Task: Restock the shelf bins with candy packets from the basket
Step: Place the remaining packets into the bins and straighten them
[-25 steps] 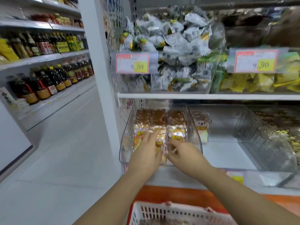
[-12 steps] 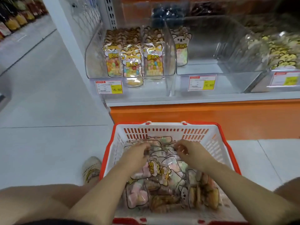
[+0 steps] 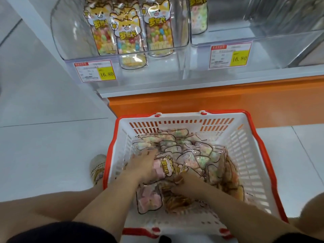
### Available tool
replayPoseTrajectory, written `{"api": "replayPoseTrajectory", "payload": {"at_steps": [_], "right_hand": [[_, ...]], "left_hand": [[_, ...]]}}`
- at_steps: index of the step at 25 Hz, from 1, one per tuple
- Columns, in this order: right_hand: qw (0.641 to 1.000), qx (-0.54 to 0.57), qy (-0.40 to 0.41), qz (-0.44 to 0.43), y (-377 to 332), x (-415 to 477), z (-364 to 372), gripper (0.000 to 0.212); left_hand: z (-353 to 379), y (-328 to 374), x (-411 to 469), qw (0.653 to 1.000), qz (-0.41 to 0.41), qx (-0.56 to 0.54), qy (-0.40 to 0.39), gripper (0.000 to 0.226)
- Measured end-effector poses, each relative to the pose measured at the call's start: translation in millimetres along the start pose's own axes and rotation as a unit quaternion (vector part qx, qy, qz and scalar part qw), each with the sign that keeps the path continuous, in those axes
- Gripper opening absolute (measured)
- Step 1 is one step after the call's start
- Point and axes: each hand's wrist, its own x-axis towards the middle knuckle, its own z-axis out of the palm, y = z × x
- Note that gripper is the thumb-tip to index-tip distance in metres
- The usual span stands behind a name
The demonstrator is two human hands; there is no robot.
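A white basket with a red rim (image 3: 185, 118) stands on the floor below the shelf, holding several clear candy packets (image 3: 201, 155). My left hand (image 3: 142, 166) lies flat on the heap at the basket's left, fingers spread over a pink marshmallow packet. My right hand (image 3: 188, 183) is pushed in beside a packet with a yellow cartoon label (image 3: 168, 168); its fingers are buried among packets. Above, a clear shelf bin (image 3: 70, 32) holds three upright rows of colourful candy packets (image 3: 126, 32).
A second clear bin (image 3: 263, 37) to the right shows one packet (image 3: 199, 14) at its left side. Price tags (image 3: 95, 71) hang below the bins. The orange shelf base (image 3: 210, 106) sits just behind the basket. My shoe (image 3: 97, 167) rests left of it.
My hands left the shelf bin and came down into the basket. Since half a second ago they have sunk deeper among the packets, the right one drawing nearer to me.
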Motion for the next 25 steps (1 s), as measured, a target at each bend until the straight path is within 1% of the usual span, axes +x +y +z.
{"api": "replayPoseTrajectory", "payload": {"at_steps": [2, 4, 6, 7, 8, 9, 11, 13, 14, 15, 16, 18, 20, 21, 23, 25], "right_hand": [[0.999, 0.025, 0.003, 0.022, -4, 6, 15, 0.018], [0.998, 0.050, 0.006, 0.042, -7, 11, 32, 0.026], [0.995, 0.095, 0.017, 0.040, -12, 15, 46, 0.035], [0.994, 0.102, 0.016, 0.042, -15, 15, 51, 0.039], [0.994, 0.099, 0.012, 0.038, -19, 15, 54, 0.041], [0.995, 0.098, -0.001, 0.034, -22, 13, 55, 0.041], [0.994, 0.093, -0.053, 0.030, -31, 7, 45, 0.038], [0.991, 0.098, -0.090, 0.028, -35, 0, 17, 0.027], [0.988, 0.119, -0.095, 0.032, -38, -7, -3, 0.020], [0.982, 0.161, -0.090, 0.044, -38, -17, -26, 0.017], [0.973, 0.211, -0.073, 0.058, -37, -29, -51, 0.015], [0.958, 0.283, 0.006, 0.052, -28, -55, -92, 0.009], [0.944, 0.319, 0.082, 0.034, -19, -78, -118, 0.009], [0.937, 0.333, 0.106, 0.017, -18, -89, -125, 0.004], [0.913, 0.386, 0.128, -0.024, -25, -105, -135, 0.014], [0.879, 0.454, 0.132, -0.069, -43, -121, -140, 0.019]], "left_hand": [[-13, -6, -1, 0.999, -0.017, -0.038, -0.007, 0.091], [-31, -12, -7, 0.999, -0.014, -0.037, 0.003, 0.068], [-45, -19, -18, 0.997, -0.020, -0.048, 0.057, 0.036], [-50, -22, -24, 0.993, -0.028, -0.076, 0.089, 0.022], [-54, -25, -31, 0.987, -0.043, -0.104, 0.111, 0.016], [-57, -28, -37, 0.982, -0.056, -0.127, 0.126, 0.017], [-63, -30, -44, 0.975, -0.073, -0.162, 0.132, 0.023], [-72, -29, -49, 0.971, -0.073, -0.186, 0.134, 0.026], [-79, -26, -53, 0.969, -0.066, -0.195, 0.137, 0.025], [-86, -22, -56, 0.966, -0.056, -0.207, 0.143, 0.026], [-93, -16, -60, 0.963, -0.047, -0.219, 0.149, 0.027], [-105, -4, -68, 0.956, -0.023, -0.243, 0.162, 0.030], [-113, 9, -75, 0.951, 0.005, -0.261, 0.169, 0.030], [-114, 14, -78, 0.943, 0.017, -0.286, 0.169, 0.032], [-114, 24, -84, 0.915, 0.023, -0.361, 0.179, 0.033], [-111, 37, -95, 0.869, 0.026, -0.462, 0.176, 0.034]]}}
